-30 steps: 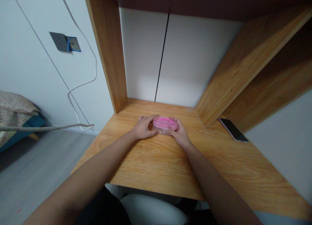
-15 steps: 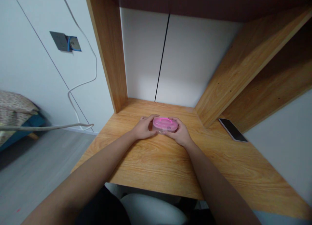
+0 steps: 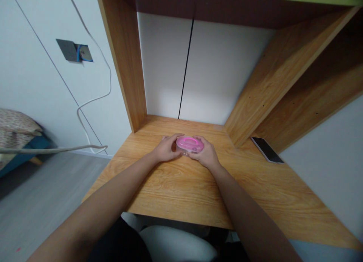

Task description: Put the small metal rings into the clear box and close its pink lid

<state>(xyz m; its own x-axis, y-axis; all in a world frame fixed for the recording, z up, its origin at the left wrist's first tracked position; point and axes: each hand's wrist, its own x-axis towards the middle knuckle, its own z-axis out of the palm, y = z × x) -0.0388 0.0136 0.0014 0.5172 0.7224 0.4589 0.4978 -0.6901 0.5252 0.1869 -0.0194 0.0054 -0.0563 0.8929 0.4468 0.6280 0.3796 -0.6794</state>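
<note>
A small oval plastic box (image 3: 189, 144) with a pink lid and a clear lower part is between my hands above the wooden desk (image 3: 181, 190). A raised handle-like band shows on the lid. My left hand (image 3: 168, 148) is curved round its left end, thumb at the near side and fingers at the far side. Round the right end my right hand (image 3: 206, 153) grips in the same way. The box's underside is hidden, so I cannot tell whether it rests on the desk.
A phone (image 3: 267, 150) lies on the desk at the right, beside a wooden upright (image 3: 255, 99). At the left, a white cable (image 3: 110, 76) hangs by a wall socket (image 3: 74, 51). Under the front edge shows a pale chair seat (image 3: 177, 243).
The camera view has shifted slightly, moving the surroundings a little in the picture. Both hands keep their hold on the box, whose lid looks slightly more tilted toward me.
</note>
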